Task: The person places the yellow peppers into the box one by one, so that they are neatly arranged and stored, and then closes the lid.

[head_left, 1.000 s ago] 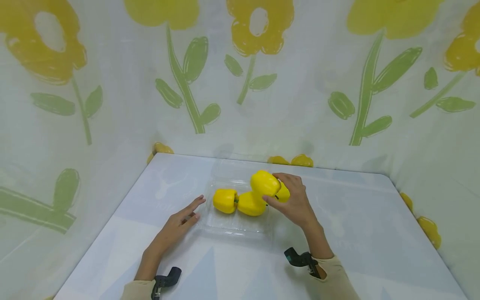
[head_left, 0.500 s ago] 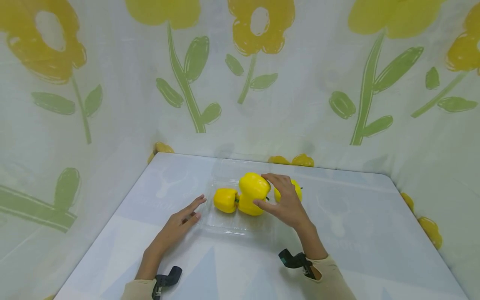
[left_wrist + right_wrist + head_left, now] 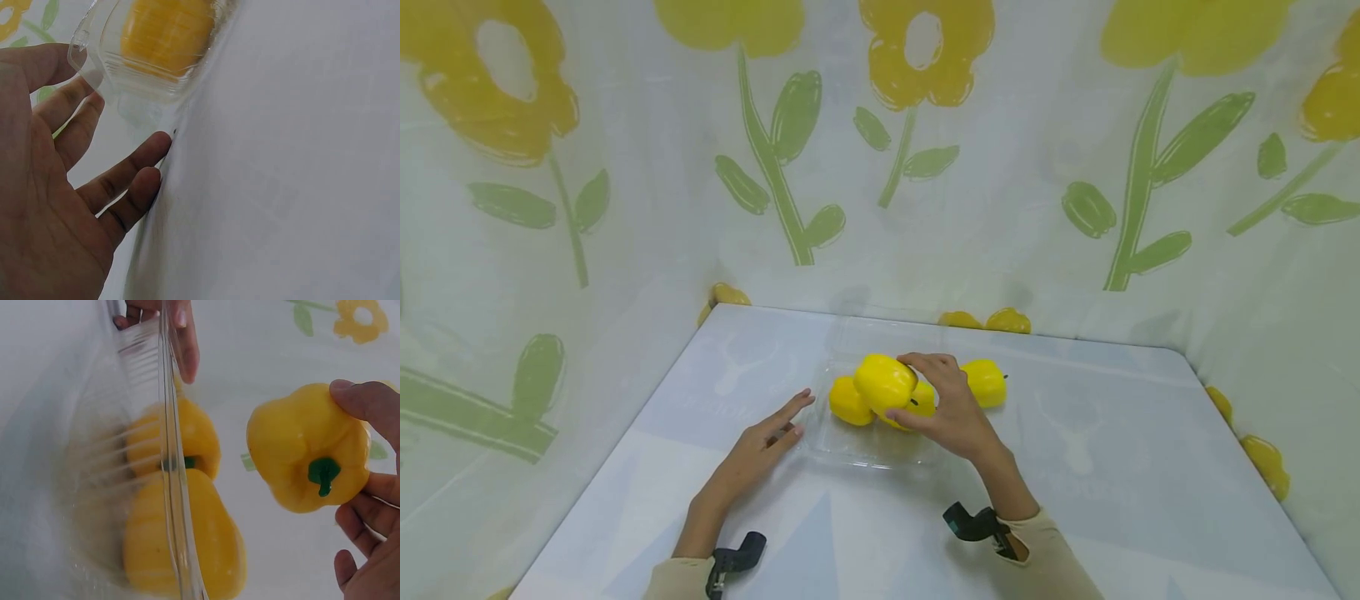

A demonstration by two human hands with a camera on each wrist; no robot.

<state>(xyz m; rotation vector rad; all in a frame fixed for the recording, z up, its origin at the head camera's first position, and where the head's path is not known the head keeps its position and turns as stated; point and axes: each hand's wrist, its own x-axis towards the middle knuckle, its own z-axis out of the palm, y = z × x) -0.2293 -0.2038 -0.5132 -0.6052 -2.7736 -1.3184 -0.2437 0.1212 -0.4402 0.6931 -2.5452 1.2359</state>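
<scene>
My right hand (image 3: pixel 951 408) grips a yellow bell pepper (image 3: pixel 883 382) between thumb and fingers, above a clear plastic box (image 3: pixel 850 454). In the right wrist view the held pepper (image 3: pixel 300 447) shows its green stem and is apart from the box wall (image 3: pixel 175 487). Inside the box lie two more yellow peppers, the left one (image 3: pixel 847 406) and the right one (image 3: pixel 925 402), both partly covered by the held pepper in the head view. My left hand (image 3: pixel 760 454) is beside the box's left side; its fingers are extended, with fingertips right at the rim (image 3: pixel 78 56).
Another yellow pepper (image 3: pixel 987 383) lies on the table to the right of the box. The box's clear lid (image 3: pixel 887 333) is folded back behind it. A flower-print curtain (image 3: pixel 1000 183) stands around the far and side edges of the pale table (image 3: pixel 1112 467).
My right hand has carried the pepper leftward, from the box's right side to over its middle. The pepper on the table has come into fuller view. The left hand has stayed put.
</scene>
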